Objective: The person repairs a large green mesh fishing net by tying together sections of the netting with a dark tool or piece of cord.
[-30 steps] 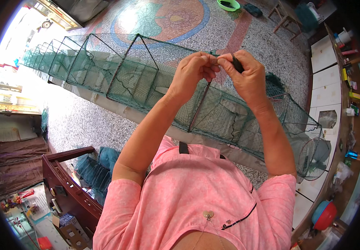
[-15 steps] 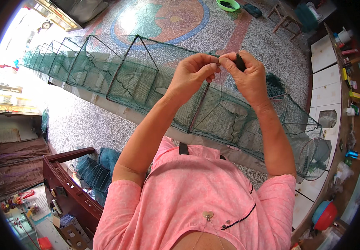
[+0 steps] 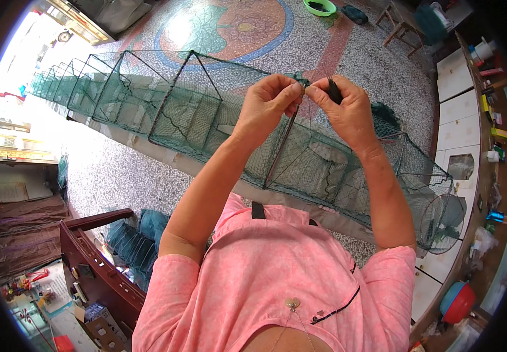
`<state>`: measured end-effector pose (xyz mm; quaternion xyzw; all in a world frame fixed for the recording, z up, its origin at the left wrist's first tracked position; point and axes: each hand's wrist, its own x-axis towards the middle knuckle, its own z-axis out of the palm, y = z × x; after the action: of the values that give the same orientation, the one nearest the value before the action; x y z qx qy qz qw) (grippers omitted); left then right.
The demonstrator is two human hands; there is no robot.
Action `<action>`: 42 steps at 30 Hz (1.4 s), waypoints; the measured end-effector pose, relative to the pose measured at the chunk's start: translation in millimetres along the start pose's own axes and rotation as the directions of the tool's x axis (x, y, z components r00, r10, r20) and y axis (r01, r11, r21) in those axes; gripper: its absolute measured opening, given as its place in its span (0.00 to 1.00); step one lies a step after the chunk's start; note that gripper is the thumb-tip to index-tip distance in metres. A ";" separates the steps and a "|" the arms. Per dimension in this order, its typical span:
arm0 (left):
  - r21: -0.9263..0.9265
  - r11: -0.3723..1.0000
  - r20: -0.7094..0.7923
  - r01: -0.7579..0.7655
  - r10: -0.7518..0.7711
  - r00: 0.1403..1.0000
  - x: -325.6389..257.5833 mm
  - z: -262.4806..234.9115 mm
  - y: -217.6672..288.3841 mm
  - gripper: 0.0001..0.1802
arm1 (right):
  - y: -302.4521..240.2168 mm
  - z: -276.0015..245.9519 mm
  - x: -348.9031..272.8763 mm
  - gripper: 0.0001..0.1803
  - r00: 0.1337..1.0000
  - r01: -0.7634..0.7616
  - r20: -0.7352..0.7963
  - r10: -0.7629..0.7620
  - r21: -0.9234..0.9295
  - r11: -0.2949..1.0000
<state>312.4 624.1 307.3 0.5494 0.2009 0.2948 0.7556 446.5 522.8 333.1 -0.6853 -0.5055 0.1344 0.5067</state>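
Observation:
A long green net trap (image 3: 191, 114) on dark square frames stretches across in front of me, from far left to near right. My left hand (image 3: 272, 101) pinches at the top corner of one frame, where the green netting gathers. Close beside it, my right hand (image 3: 344, 105) has thumb and forefinger pinched at the same corner. A dark slim bundle (image 3: 334, 91), like wound twine, is held in the right hand between its fingers. A thin dark strand hangs below the fingertips; what exactly they pinch is too small to tell.
Speckled floor (image 3: 130, 176) lies under the trap. At left stands a dark red wooden chair (image 3: 98, 258), with blue netting (image 3: 133, 240) beside it. A cabinet (image 3: 462, 117) lines the right side. A green basin (image 3: 321, 7) and wooden stool (image 3: 403, 26) are at the back.
My fingertips have shifted slightly, showing more of the gathered green netting behind them. The dark bundle has tilted more upright and moved a little left in my right hand.

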 end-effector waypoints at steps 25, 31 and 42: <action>-0.251 0.965 0.073 0.073 -0.057 0.996 7.0 -5.5 -7.0 0.07 | 0.5 5.4 6.0 0.10 0.988 -0.148 0.069 0.138 0.171 0.974; -0.189 0.980 0.037 0.059 -0.052 0.998 5.4 -1.6 -5.7 0.07 | -0.2 5.4 5.9 0.13 0.984 -0.165 0.096 0.148 0.203 0.965; -0.110 0.988 -0.031 0.104 -0.108 0.994 2.1 6.2 1.2 0.08 | 12.7 13.5 7.3 0.15 0.997 -0.073 0.045 0.066 0.192 0.979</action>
<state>317.6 621.4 310.5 0.4905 0.2273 0.2747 0.7952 447.4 536.7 318.9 -0.6473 -0.4754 0.2137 0.5561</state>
